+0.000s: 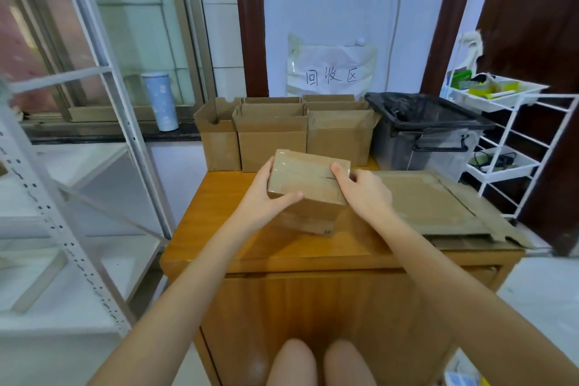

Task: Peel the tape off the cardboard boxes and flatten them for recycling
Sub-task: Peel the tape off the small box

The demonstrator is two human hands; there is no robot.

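Left hand (266, 197) grip clasps taped box (308, 188) left edge; right hand (365, 194) grip clasps right edge; bare tabletop (238, 229) around.

A single wide-angle view from the person's head looks forward and steeply down, close over the wooden counter (250, 238). Both forearms reach in from the bottom edge, the knees show below, and the far wall fills the top.

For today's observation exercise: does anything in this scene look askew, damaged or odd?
The flattened cardboard overhangs the wooden table's right edge, its torn flap jutting out. The taped box sits tilted between the left hand and right hand.
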